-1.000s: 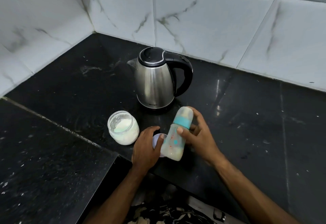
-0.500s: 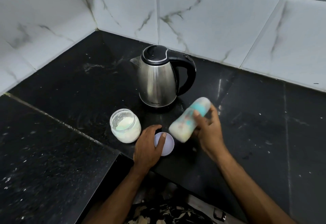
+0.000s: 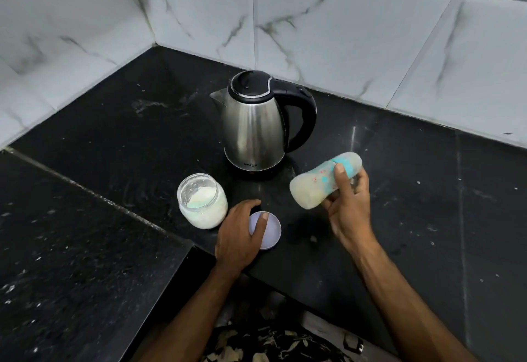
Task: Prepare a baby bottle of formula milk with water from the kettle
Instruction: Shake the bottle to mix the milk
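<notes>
My right hand [image 3: 346, 207] grips a baby bottle [image 3: 316, 184] with a teal collar and a clear cap. The bottle lies almost sideways above the counter, with pale milk inside and its base pointing left. My left hand [image 3: 238, 236] rests on a round lilac lid [image 3: 271, 229] lying flat on the counter, thumb on top. To the left of that hand stands an open glass jar [image 3: 202, 200] of white formula powder. Behind them a steel kettle [image 3: 253, 124] with a black lid and handle stands closed, its spout pointing left.
Everything sits on a black stone counter [image 3: 114, 139] that fills a corner of white marble-look wall tiles [image 3: 342, 33]. The counter's front edge steps back near my body. White specks and smears mark the stone.
My right hand has tipped the bottle from near upright to almost sideways and carried it right and up, away from my left hand. The left hand has stayed on the lid.
</notes>
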{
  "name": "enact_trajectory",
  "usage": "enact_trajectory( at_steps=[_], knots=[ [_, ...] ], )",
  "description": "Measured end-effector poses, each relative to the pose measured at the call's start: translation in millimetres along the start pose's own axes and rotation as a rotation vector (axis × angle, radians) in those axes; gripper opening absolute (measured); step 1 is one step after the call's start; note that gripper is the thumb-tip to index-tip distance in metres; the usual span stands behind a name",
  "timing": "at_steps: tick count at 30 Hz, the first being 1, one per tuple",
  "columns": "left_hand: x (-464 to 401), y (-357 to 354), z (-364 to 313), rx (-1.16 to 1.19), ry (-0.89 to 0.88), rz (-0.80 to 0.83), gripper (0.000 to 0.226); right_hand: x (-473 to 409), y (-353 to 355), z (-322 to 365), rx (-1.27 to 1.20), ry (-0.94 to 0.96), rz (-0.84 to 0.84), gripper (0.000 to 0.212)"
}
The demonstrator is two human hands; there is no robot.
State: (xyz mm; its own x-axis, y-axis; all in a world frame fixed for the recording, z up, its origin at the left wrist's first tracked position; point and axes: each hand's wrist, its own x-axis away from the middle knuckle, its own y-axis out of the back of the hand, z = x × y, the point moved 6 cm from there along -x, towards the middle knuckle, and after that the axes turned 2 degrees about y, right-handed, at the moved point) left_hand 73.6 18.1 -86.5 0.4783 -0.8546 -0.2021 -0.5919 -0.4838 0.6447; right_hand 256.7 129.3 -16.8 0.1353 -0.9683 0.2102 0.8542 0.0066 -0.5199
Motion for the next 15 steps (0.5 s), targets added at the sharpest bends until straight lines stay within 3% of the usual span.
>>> enact_trajectory(
  at_steps=[2, 5, 7, 11, 13, 15],
  knots=[
    [-1, -1, 2, 0.006, -0.005, 0.012, 0.045, 11, -4, -12, 0.084, -0.049, 0.078, 0.068],
    [-2, -3, 6, 0.027, 0.009, 0.042, 0.041, 32, -11, -35, 0.364, -0.140, 0.328, 0.072],
    [-1, -1, 4, 0.025, -0.002, 0.017, 0.043, 26, -10, -28, 0.352, -0.081, 0.284, 0.071],
    [0, 1, -1, 0.009, 0.005, -0.014, 0.045, -1, 4, 1, 0.014, 0.014, -0.044, 0.058],
    [0, 0, 1, 0.007, -0.002, -0.004, 0.045, 7, 0, -4, 0.078, 0.009, 0.031, 0.055],
    [-2, -1, 4, 0.013, -0.009, 0.021, 0.046, 24, -9, -23, 0.264, -0.067, 0.226, 0.063]
  ],
)
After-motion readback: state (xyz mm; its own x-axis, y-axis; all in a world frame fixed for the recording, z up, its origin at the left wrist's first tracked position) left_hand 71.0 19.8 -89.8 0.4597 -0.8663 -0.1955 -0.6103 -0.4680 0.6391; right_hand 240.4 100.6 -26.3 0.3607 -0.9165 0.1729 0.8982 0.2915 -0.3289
